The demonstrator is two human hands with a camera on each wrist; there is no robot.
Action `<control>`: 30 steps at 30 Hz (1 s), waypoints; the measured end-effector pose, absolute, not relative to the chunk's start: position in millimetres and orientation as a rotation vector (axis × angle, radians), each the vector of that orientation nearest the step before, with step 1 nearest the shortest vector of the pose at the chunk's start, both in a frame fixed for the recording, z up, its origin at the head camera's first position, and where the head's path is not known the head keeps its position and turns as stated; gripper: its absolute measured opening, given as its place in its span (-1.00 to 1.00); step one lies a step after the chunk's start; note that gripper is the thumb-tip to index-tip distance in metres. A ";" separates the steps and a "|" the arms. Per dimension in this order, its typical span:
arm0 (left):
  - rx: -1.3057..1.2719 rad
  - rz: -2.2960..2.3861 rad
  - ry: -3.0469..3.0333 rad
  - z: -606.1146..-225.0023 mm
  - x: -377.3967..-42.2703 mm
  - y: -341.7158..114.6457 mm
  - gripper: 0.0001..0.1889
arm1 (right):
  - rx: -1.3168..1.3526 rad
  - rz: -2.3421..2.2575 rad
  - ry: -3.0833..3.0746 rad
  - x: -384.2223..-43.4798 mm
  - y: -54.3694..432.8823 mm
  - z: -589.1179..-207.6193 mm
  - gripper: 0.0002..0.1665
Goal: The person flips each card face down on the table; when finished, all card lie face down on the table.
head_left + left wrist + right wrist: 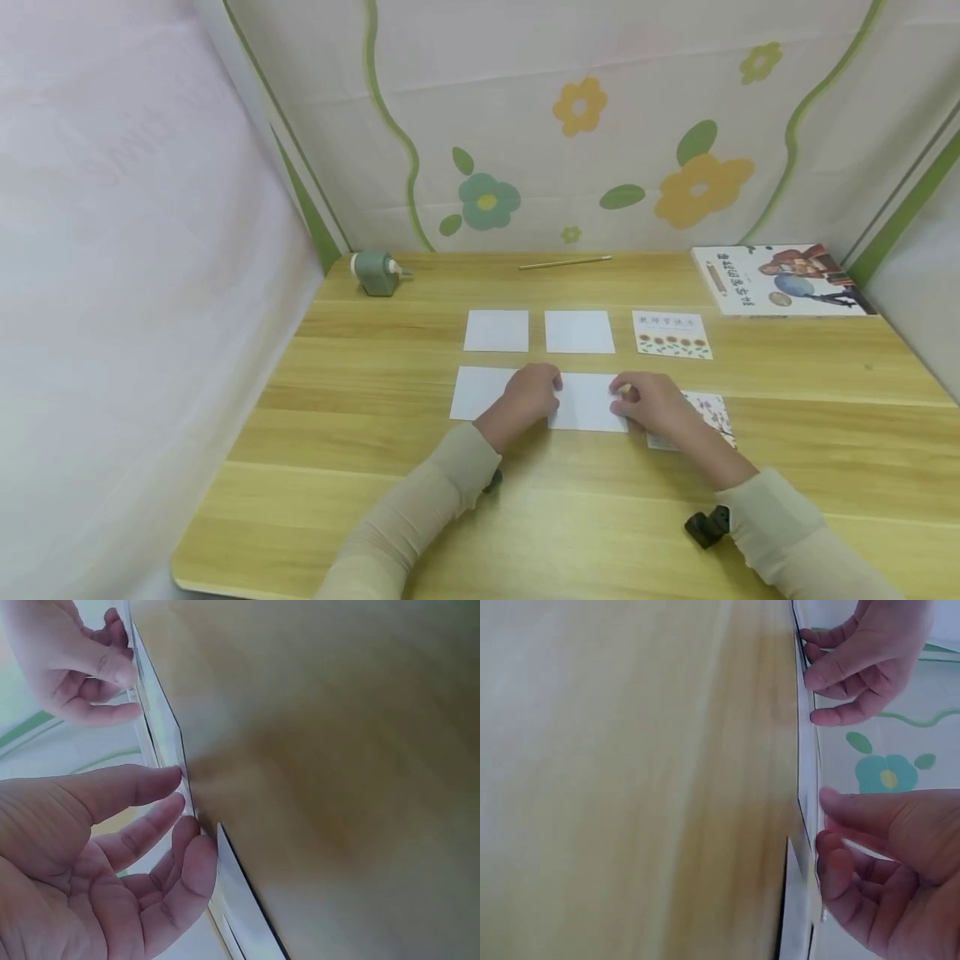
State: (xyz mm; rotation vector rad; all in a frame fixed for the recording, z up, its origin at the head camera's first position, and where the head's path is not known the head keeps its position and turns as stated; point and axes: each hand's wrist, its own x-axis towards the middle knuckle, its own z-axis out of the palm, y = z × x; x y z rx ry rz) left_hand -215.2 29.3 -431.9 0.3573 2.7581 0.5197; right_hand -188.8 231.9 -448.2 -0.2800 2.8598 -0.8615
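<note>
Front and centre, a blank white card (588,402) lies on the wooden table, a hand at each side. At its left edge are the thumb and fingertips of my left hand (532,392), loosely bent and spread apart. My right hand (655,403) touches the right edge likewise, with a gap between thumb and forefinger. In the left wrist view, the left fingertips (180,777) meet the card's thin edge. Partly under my left hand lies another white card (478,392). A card printed with blossom branches (712,414) is partly hidden by my right hand.
Behind are two blank cards, one left (497,331) and one right (579,332), plus a sunflower card (672,334). A green glue bottle (377,273) stands back left, a thin pencil-like stick (566,262) lies at the back, and a picture book (783,282) lies back right.
</note>
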 end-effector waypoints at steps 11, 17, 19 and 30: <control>0.336 1.158 2.307 -419.7 -210.5 53.2 -0.65 | -0.066 -0.809 2.874 -169.9 287.8 -418.5 -0.51; 0.228 1.491 1.851 -415.8 -202.3 79.9 -0.56 | -0.079 -0.636 2.820 -154.4 313.7 -421.3 -0.30; 0.208 1.526 1.770 -417.2 -200.9 89.6 -0.51 | -0.078 -0.596 2.827 -151.9 318.1 -426.8 -0.26; -0.044 1.693 1.620 -422.3 -205.5 131.1 -0.50 | 0.033 -0.659 2.878 -156.2 320.7 -434.7 -0.16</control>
